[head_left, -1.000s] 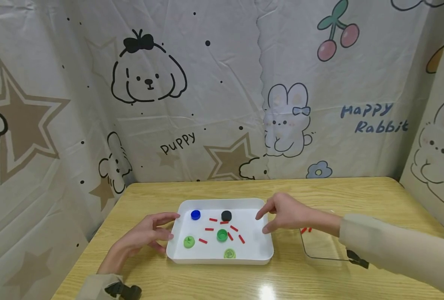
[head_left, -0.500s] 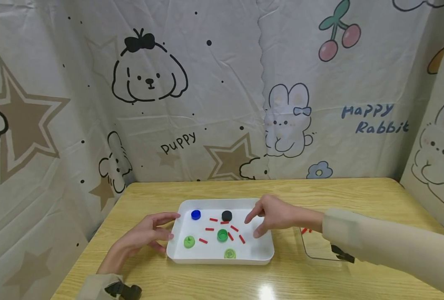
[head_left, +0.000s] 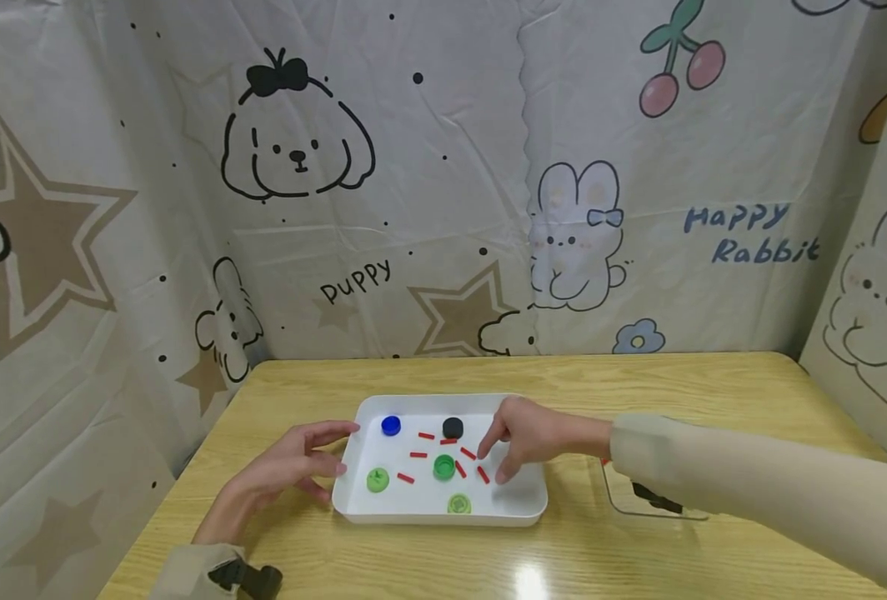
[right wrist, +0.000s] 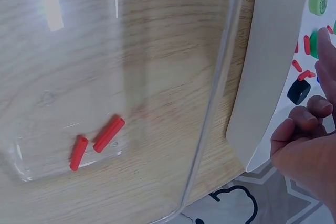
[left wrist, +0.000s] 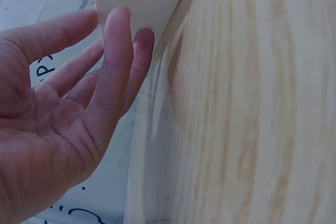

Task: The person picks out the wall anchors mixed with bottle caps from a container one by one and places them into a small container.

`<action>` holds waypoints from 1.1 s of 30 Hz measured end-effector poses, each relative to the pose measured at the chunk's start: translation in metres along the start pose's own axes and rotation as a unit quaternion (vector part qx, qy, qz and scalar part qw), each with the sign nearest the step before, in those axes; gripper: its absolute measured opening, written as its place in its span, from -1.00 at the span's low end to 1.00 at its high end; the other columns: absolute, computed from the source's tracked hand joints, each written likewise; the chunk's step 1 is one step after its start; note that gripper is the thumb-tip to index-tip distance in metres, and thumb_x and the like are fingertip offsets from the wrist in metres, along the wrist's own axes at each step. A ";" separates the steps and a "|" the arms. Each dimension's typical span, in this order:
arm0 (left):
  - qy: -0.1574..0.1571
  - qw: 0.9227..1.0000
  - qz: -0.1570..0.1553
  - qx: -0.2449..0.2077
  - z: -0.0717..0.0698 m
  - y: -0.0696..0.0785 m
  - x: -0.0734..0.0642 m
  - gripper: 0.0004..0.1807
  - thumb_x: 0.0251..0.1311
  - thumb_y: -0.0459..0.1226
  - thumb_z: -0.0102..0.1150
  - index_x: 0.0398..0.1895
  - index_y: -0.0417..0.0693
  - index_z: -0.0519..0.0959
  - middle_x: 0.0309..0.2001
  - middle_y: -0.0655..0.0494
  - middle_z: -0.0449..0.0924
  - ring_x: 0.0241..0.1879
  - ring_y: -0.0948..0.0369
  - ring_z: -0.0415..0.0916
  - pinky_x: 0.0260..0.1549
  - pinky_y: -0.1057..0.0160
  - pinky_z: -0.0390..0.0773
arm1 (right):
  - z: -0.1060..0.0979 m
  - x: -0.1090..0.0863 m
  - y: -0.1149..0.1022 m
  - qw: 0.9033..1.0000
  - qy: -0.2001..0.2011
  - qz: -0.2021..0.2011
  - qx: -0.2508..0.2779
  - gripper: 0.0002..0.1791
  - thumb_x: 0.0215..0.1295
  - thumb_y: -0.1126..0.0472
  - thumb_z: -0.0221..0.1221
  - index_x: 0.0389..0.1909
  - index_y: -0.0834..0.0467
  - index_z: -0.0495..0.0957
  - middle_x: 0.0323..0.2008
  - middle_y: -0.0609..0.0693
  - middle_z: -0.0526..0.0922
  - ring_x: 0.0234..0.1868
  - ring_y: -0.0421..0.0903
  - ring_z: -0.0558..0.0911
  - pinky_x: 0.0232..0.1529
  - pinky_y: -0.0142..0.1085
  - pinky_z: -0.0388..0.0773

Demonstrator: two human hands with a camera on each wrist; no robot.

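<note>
A shallow white tray [head_left: 413, 518] stands on the wooden table. In it lie several short red sticks [head_left: 417, 455], a green cap [head_left: 443, 469], two light green caps [head_left: 378, 480], a black cap [head_left: 453, 427] and a blue cap [head_left: 391, 426]. My left hand [head_left: 282, 462] rests its fingertips against the tray's left side, its fingers fairly straight. Over the tray's right half, my right hand [head_left: 531, 432] holds index finger and thumb apart, pointing down on either side of a red stick [head_left: 483, 474]. Its other fingers are curled in the right wrist view.
Right of the tray sits a clear plastic box [right wrist: 210, 103], partly hidden by the right forearm in the head view. Two red sticks [right wrist: 109, 134] lie inside it. A printed cloth [head_left: 443, 167] hangs behind the table and along its sides.
My right hand has moved left and slightly down, from the tray's right rim to over the red sticks. My left hand has kept its place at the tray's side.
</note>
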State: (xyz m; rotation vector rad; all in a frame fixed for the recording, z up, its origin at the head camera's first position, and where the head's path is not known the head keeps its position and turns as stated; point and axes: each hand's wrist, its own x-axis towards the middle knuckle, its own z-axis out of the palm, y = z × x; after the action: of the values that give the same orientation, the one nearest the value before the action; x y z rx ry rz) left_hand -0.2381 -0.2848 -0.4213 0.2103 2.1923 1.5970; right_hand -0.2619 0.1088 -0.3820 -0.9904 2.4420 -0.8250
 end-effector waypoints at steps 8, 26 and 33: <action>-0.004 1.000 0.000 -0.003 0.000 0.000 0.001 -0.25 0.25 -0.39 0.37 0.53 -0.21 0.38 0.60 -0.33 0.11 0.11 -0.04 0.61 -0.34 -0.07 0.79 | 0.005 0.008 0.002 1.000 -0.003 0.013 -0.019 -0.67 -0.05 0.35 0.64 -0.19 0.17 0.87 -0.41 -0.13 0.69 -0.34 -0.22 0.36 -0.25 -0.38 0.40; -0.007 1.000 -0.004 -0.002 -0.001 -0.001 0.000 -0.25 0.25 -0.39 0.38 0.53 -0.22 0.37 0.61 -0.34 0.09 0.09 -0.03 0.61 -0.36 -0.05 0.79 | 0.018 0.017 0.002 0.998 0.000 0.041 -0.040 -0.71 -0.08 0.33 0.67 -0.28 0.11 0.88 -0.20 -0.12 0.82 -0.15 -0.21 0.60 -0.16 -0.33 0.54; -0.003 1.000 -0.002 -0.002 0.000 0.000 0.001 -0.25 0.25 -0.39 0.38 0.52 -0.21 0.39 0.60 -0.33 0.11 0.10 -0.02 0.61 -0.35 -0.05 0.79 | 0.022 0.019 0.003 0.999 0.005 0.037 -0.034 -0.74 -0.07 0.36 0.66 -0.33 0.09 0.87 -0.23 -0.16 0.81 -0.13 -0.15 0.60 -0.14 -0.28 0.55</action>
State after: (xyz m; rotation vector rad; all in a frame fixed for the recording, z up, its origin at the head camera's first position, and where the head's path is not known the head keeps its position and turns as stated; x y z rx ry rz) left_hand -0.2388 -0.2850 -0.4217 0.2089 2.1837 1.5963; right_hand -0.2644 0.0881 -0.4027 -0.9160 2.5137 -0.7269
